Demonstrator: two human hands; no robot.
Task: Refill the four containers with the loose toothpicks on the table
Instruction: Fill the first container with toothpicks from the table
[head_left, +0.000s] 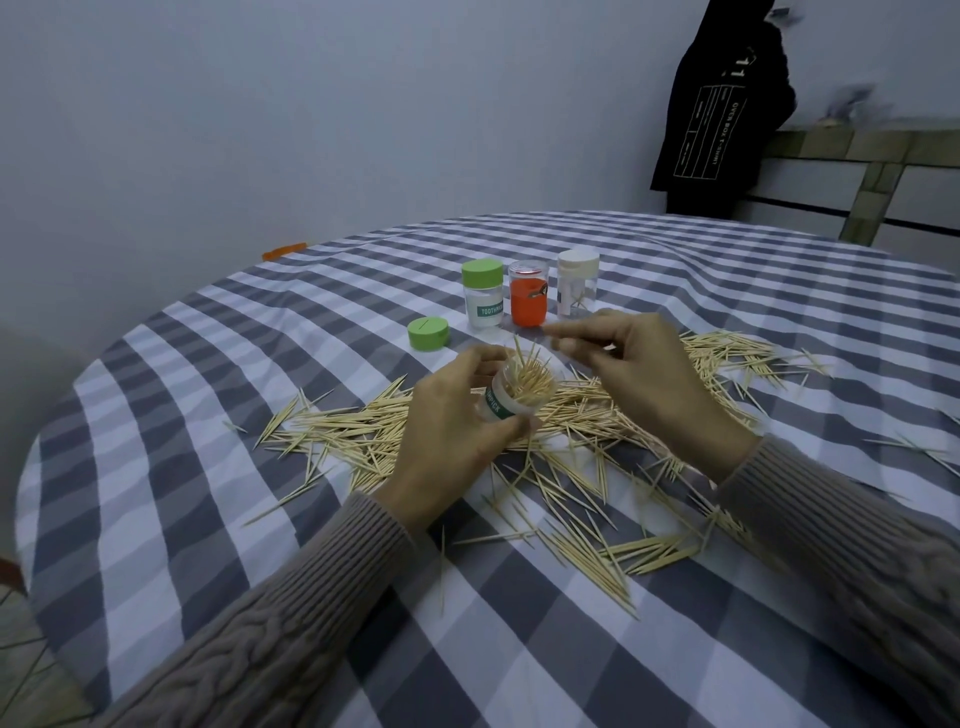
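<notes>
My left hand (452, 415) grips a clear toothpick container (511, 397) with a green label, tilted, its open mouth full of toothpicks. My right hand (634, 374) hovers just right of that mouth with its fingers curled; whether it holds toothpicks I cannot tell. Loose toothpicks (571, 467) lie scattered over the checked tablecloth under and around both hands. Behind them stand a green-lidded container (484, 301), a clear container with an orange insert (529, 300) and a white-lidded container (576, 283). A loose green lid (428, 333) lies to their left.
The round table (208, 519) has a grey and white checked cloth. A person in a black top (722, 109) stands at the back right beside a wooden frame (878, 176). An orange object (284, 251) lies at the table's far edge.
</notes>
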